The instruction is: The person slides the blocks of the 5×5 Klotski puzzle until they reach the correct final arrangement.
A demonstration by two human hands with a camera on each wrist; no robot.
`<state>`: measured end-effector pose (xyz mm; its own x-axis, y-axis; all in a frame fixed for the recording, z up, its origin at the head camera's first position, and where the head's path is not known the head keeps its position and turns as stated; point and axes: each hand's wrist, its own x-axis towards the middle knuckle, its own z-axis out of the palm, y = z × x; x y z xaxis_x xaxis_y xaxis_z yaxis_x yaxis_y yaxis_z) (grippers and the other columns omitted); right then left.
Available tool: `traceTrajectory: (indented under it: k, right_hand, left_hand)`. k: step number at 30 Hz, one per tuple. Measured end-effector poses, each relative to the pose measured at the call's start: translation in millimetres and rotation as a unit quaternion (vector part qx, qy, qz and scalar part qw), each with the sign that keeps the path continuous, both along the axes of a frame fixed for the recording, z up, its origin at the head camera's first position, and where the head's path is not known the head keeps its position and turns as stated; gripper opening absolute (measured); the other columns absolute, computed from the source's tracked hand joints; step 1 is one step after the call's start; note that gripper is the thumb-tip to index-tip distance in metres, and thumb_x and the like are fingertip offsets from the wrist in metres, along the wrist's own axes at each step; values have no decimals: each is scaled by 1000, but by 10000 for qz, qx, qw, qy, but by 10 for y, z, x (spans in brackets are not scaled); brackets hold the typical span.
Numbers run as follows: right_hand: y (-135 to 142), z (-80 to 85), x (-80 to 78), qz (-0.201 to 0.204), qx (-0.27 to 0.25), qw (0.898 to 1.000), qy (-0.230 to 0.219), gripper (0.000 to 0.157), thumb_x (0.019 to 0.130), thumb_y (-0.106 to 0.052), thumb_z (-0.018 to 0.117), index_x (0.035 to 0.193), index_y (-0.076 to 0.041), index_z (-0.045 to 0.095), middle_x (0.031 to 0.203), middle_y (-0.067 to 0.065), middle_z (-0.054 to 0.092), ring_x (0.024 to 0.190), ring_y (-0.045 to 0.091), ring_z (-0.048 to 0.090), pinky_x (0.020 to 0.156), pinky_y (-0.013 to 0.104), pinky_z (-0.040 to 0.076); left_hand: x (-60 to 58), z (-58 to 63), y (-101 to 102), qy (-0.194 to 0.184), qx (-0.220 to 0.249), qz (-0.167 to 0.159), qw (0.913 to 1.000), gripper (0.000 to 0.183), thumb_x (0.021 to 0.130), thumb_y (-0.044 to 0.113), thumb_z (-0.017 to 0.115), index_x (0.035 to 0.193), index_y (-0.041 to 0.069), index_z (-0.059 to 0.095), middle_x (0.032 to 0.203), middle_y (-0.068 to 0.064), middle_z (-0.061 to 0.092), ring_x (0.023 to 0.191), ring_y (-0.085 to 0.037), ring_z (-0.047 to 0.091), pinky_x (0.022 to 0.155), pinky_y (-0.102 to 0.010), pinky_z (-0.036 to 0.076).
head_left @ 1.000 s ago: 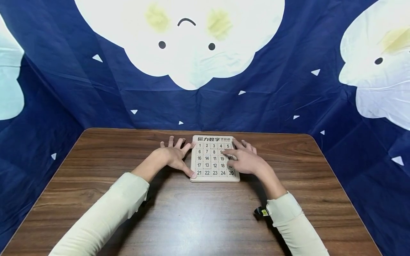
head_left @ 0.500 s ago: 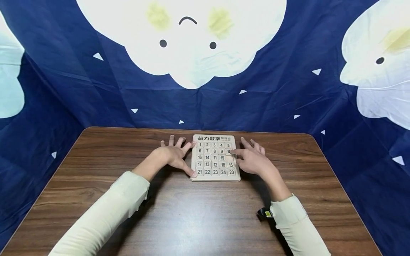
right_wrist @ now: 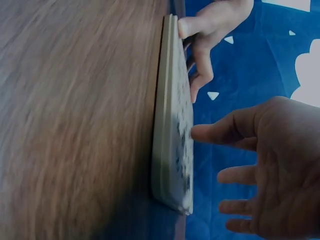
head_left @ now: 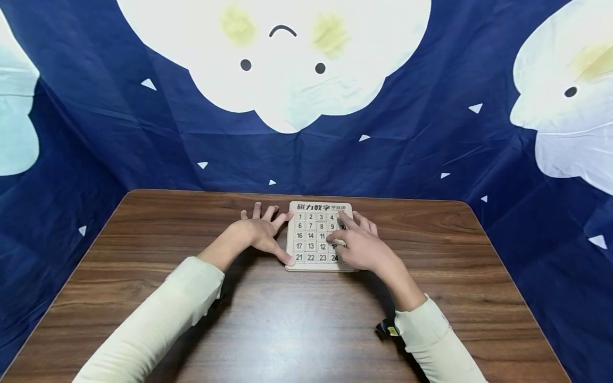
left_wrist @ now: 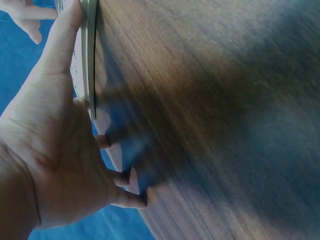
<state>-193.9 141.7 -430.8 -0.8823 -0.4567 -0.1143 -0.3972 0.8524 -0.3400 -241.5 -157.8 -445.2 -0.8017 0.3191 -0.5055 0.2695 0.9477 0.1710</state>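
Observation:
A pale number puzzle board (head_left: 322, 267) with rows of numbered square tiles and Chinese lettering along its top lies flat on the table. At its left side my left hand (head_left: 258, 234) is spread, thumb at the lower left corner and a finger at the upper left edge. My right hand (head_left: 366, 247) reaches over the right part, one fingertip on a tile in the middle row, right of 11. That hand hides several right-hand tiles. In the right wrist view a digit of the right hand (right_wrist: 285, 160) touches the face of the board (right_wrist: 165, 110).
The brown wood-grain table (head_left: 268, 324) extends around the board. Behind and beside it hangs a dark blue cloth (head_left: 163, 143) with white clouds and small triangles. A black strap (head_left: 384, 330) shows at the right cuff.
My right hand moved right, with a fingertip at tile 10 as it went up into the second row, then came back left and down over the middle row. The left hand stayed put.

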Motion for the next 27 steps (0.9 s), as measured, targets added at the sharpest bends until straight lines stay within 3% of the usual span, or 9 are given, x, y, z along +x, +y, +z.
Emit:
traceTrajectory:
  k: [10,19,24,27]
  right_hand:
    - [214,44,90,-265,131,9996,-21,30,104,-19,65,122,-24,89,185,22,31,171,60,18,132,80,19]
    - [245,-13,45,-296,257,9991,177,38,108,-23,64,142,-26,81,185,25,29,171,60,20,133,79,20]
    - [165,-21,99,33,129,9999,-41,39,106,-23,67,142,-26,81,186,22,28,171,60,20,134,81,19]
    - [170,-7,121,29,162,9998,-93,39,104,-21,67,140,-26,82,185,22,30,171,60,20,134,81,20]
  left_hand:
    - [-3,-4,4,-45,-5,-29,10000,148,74,95,80,183,38,-1,191,-19,-5,170,-65,-17,131,-90,0]
    - [-9,40,5,-76,14,6,10000,150,72,97,80,183,37,0,191,-19,-4,170,-65,-16,132,-89,1]
    - [-13,19,7,-69,-18,-16,10000,149,73,94,81,183,37,0,191,-19,-4,170,-64,-18,131,-89,0]
    - [-13,5,10,-57,-60,-14,10000,148,74,94,82,183,37,0,191,-19,-4,170,-64,-18,131,-89,0]
